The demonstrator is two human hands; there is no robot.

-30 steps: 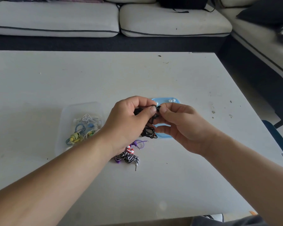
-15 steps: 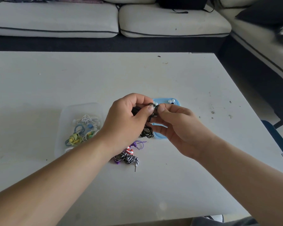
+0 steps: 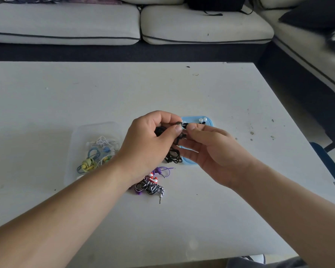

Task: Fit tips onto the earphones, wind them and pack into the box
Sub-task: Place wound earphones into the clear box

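no readable text, no labels, no brand marks, no numbers, no signs on anything

**Operator body, head view: two bare hands and two bare forearms**

The left hand (image 3: 149, 144) and right hand (image 3: 215, 151) are bare. The left forearm (image 3: 66, 215) and right forearm (image 3: 298, 206) are uncovered from the wrist to the frame border. The thumbnail (image 3: 178, 127) on the left hand is trimmed short, with a rounded edge. Below the near table edge a strip of dark grey fabric (image 3: 275, 263) is visible, with a white object (image 3: 258, 258) touching its left end. Both are cropped too closely to identify as clothing or footwear.
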